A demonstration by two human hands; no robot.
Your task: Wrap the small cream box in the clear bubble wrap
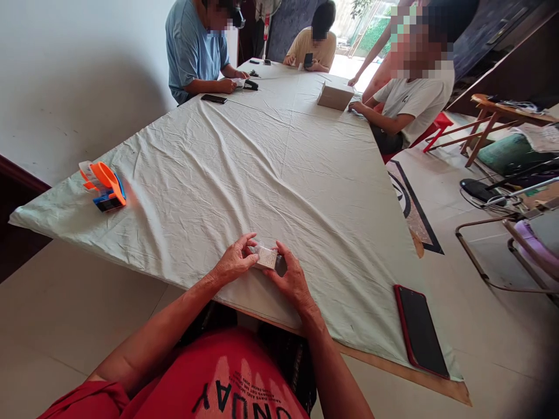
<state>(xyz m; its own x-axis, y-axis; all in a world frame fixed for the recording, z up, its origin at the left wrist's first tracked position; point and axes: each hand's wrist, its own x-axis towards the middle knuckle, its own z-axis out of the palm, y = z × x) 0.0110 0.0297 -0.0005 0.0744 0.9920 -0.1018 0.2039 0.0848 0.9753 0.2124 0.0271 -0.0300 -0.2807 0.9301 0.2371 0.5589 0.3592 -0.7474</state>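
Note:
Near the front edge of the cloth-covered table (209, 174), a small pale box (266, 258) sits between my two hands. Clear plastic shows around its top and left side, and faint print covers its face. My left hand (238, 258) is closed on the box's left side, thumb against the face. From the right, my right hand (290, 273) grips the other side between thumb and fingers. The box's underside is hidden from view.
An orange and blue tape dispenser (107, 186) stands at the table's left. A red-cased phone (421, 330) lies at the right edge. Farther back are a cardboard box (335, 96), a dark phone (213, 99) and several people around the table.

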